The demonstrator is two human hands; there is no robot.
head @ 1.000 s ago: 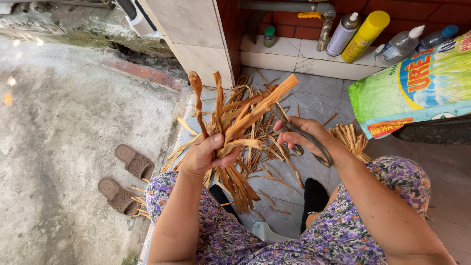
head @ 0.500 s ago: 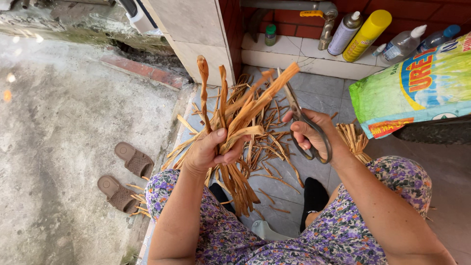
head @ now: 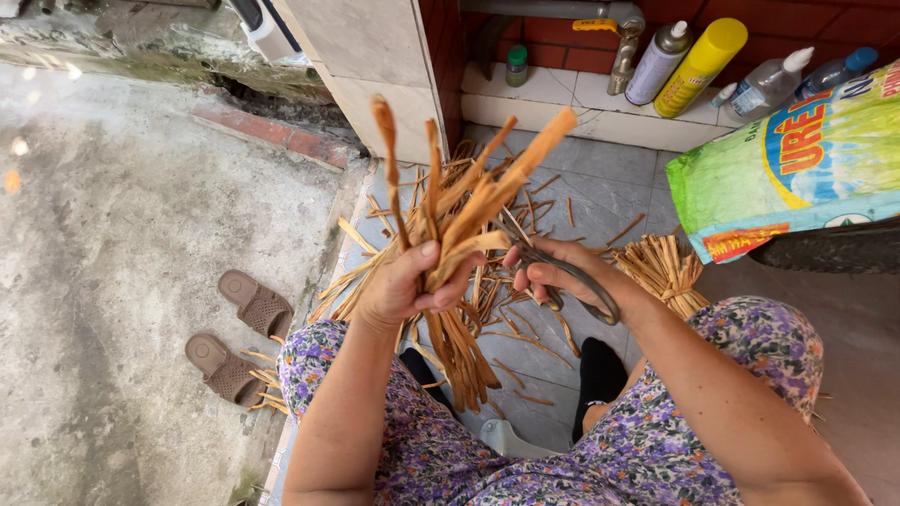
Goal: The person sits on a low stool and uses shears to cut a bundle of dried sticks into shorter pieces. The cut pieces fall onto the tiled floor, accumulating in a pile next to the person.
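Head view shows our left hand (head: pixel 405 286) in the middle of the frame, closed tight around a bunch of brown strips (head: pixel 459 234) that stick up. Our right hand (head: pixel 553 272) sits just beside it, fingers closed on scissors (head: pixel 548 272) at the strips. Brown slippers (head: pixel 239 337) lie at lower left.

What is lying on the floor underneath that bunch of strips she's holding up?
Under the bunch of strips held in the left hand, loose strips lie scattered on grey floor tiles. Her hands and the floral dress hide whatever lies directly beneath.
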